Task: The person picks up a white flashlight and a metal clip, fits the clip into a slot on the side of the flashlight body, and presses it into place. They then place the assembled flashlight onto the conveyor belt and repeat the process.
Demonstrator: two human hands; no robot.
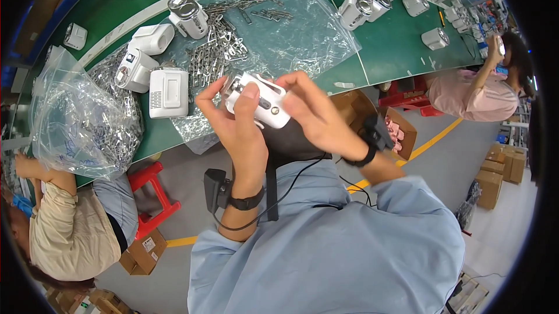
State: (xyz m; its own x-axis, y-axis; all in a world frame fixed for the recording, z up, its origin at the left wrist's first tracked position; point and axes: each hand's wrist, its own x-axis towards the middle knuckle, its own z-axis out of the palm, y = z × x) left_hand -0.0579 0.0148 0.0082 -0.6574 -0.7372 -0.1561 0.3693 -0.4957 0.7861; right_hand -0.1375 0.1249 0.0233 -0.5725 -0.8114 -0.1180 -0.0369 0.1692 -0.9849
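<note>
Gripping white device (265, 104) in left grip (237, 128), thumb laid across front, wearer-side of clip pile (218, 43) and a bit right of it. Working at white loop (271, 84) with right grip (317, 117), but too blurry there, so can't tell if pinching or just touching. Probably best to press left thumb down firmly, go gently on loop, not yank sideways. Worth tilting to check loop for crookedness. Also avoid knocking boxy white units (169, 94), left of clip pile on bench (345, 65).
</note>
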